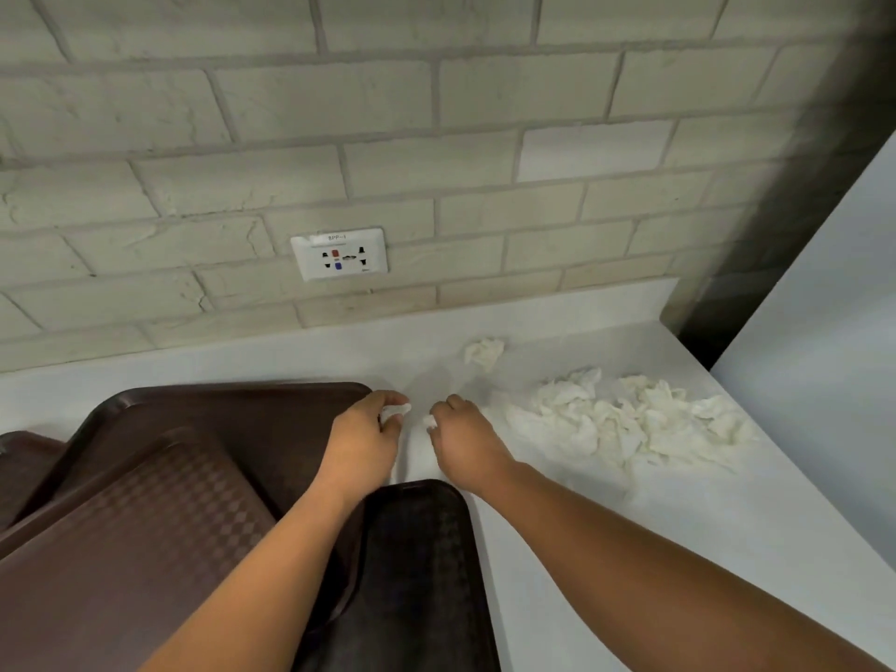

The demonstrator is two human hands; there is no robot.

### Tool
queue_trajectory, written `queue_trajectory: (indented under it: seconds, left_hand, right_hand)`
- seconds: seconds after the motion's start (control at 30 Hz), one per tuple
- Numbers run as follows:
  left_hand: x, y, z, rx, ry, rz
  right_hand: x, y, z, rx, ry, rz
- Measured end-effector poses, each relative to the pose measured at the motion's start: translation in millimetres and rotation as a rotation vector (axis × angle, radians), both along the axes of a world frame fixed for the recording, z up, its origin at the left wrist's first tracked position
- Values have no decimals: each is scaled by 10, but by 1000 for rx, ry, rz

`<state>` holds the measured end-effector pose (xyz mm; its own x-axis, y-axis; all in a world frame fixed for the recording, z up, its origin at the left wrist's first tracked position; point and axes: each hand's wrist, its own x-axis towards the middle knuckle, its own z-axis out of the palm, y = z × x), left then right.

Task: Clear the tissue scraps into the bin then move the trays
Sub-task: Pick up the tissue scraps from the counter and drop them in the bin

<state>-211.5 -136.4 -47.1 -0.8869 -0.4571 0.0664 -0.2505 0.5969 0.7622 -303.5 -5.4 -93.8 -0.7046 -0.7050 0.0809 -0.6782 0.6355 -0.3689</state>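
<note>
item 1: brown trays [145, 526], lower left of the white desk [630, 550]. several overlap. one with a checkered textured face lies on top of a larger smooth one, whose far rim sits near the wall. another tray edge shows at the far left border.

item 2: wall socket [339, 254], white plate, set in the pale brick wall [485, 89] above the desk's back edge.

item 3: left hand [361, 441], reaching over the right far corner of the large smooth tray. fingers [388, 397] curled, thumb and fingertips pinching a small white scrap [400, 410].

item 4: dark tray [422, 565], bottom centre, just right of the brown ones. its rounded far end lies near both wrists.

item 5: right hand [468, 446], close beside the left hand but apart from it, over bare desk. fingers curled inward, pinching a second small scrap [429, 422].

item 6: single crumpled tissue [485, 354], on the desk near the wall, beyond the right hand.

item 7: pile of tissue scraps [630, 421], white and crumpled. it is spread loosely on the desk to the right of the right hand and reaches toward the desk's right edge.

item 8: dark column [776, 283], at the right end of the wall.
</note>
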Motion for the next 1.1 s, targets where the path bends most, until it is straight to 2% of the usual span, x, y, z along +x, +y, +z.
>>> queue_trajectory:
  seconds: [0.07,0.2,0.4,0.6,0.7,0.9,1.1]
  left_hand:
    - [-18,120,51,26,12,10]
    - [-61,370,176,104,44,22]
    - [-114,928,419,119,76,4]
    - [-84,1812,628,135,100,-156]
    - [-16,2345,674,216,78,-257]
    - [273,3543,616,314,13,-388]
    - [644,4528,288,257,-109,-524]
  right_hand:
    - [75,155,186,-106,5,-28]
    - [112,573,562,-156,30,-79]
    - [174,1513,1006,-424,-217,-331]
    - [462,2505,1306,-645,-337,-461]
    - [671,2999,1380,-751,-402,-498]
    - [1156,4161,1263,-572,-303,-548]
    - [1620,5112,819,-581,-455,-643]
